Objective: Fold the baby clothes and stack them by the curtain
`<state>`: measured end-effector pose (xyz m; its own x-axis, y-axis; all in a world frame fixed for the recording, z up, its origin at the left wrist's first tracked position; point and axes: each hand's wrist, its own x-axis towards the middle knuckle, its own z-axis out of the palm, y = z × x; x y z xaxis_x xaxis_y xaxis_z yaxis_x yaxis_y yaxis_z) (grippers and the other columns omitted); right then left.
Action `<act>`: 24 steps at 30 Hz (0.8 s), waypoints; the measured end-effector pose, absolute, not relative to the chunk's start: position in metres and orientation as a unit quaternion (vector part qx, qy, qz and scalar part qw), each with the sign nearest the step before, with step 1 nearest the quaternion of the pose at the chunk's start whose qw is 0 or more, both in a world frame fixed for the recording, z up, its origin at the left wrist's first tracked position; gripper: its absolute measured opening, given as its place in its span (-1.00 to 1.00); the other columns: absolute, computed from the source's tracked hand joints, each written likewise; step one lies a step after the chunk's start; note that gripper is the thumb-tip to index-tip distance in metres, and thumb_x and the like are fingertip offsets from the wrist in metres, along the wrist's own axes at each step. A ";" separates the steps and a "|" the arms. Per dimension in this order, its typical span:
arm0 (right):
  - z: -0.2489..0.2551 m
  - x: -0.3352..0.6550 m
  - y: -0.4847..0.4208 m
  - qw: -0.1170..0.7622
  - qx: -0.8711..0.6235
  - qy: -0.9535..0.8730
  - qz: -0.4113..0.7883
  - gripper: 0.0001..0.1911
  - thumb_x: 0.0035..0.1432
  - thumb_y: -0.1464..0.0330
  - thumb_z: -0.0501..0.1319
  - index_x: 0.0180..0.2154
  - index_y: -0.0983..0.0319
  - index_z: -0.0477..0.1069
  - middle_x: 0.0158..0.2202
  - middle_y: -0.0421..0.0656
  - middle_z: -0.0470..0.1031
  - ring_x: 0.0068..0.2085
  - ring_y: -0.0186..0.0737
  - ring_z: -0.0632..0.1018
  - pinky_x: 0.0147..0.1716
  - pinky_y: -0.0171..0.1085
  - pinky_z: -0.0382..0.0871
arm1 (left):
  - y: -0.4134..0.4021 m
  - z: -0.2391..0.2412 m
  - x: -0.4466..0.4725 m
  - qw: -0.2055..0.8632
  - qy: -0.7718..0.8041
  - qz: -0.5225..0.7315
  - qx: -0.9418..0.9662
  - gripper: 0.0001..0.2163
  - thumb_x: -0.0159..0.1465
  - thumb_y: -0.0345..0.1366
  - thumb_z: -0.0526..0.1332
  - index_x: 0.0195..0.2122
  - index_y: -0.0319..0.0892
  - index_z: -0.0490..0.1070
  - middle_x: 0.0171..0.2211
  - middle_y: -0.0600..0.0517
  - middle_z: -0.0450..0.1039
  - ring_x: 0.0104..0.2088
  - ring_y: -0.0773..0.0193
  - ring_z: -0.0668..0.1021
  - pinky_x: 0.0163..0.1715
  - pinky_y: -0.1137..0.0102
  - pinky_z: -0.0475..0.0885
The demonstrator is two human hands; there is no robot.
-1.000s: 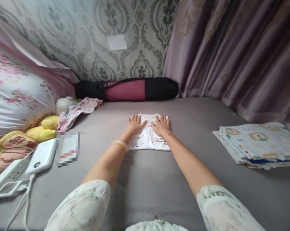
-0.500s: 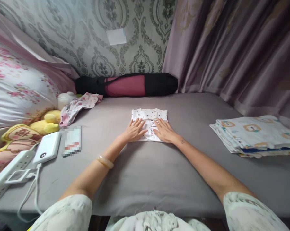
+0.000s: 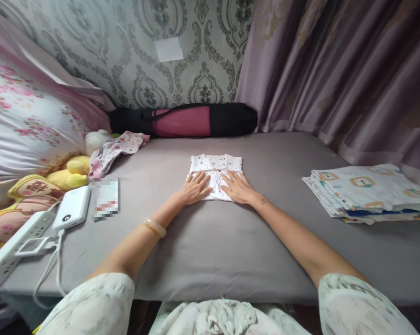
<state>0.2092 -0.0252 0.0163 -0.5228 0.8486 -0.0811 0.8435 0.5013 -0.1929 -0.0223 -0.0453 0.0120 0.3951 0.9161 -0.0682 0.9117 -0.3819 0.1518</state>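
Observation:
A small white printed garment [image 3: 215, 165], folded into a rectangle, lies in the middle of the grey bed sheet [image 3: 213, 242]. My left hand [image 3: 195, 187] lies flat on its near left part, fingers stretched out. My right hand [image 3: 238, 186] rests flat on its near right part, fingers spread. Neither hand grips anything. A pale bangle [image 3: 154, 227] sits on my left wrist.
A stack of folded printed cloths [image 3: 366, 193] lies at the right. A black and pink roll bag [image 3: 183, 120] lies along the wall. At the left are a pink patterned garment [image 3: 115, 149], yellow plush toys [image 3: 68, 172], a white power bank [image 3: 72, 208] and a power strip [image 3: 14, 249].
Both hands slid back from the far part of the folded garment to its near edge. The view pulled back slightly.

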 end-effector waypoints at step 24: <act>0.032 0.225 -0.066 0.051 -0.412 -0.903 0.109 -0.39 0.37 0.11 -0.12 0.36 0.17 0.02 0.40 -0.06 -0.02 0.38 -0.08 0.00 0.32 -0.04 -0.15 | -0.089 0.024 -0.049 0.072 0.518 0.079 0.849 -0.32 0.31 0.16 -0.01 0.35 -0.10 0.02 0.37 -0.16 0.00 0.35 0.00 0.09 0.30 0.09 -0.02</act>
<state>0.2248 -0.0663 0.0323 -0.6561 0.7547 0.0024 0.7324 0.6374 -0.2393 -0.0486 -0.0887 0.0236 0.4516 0.8902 0.0593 0.8677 -0.4537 0.2032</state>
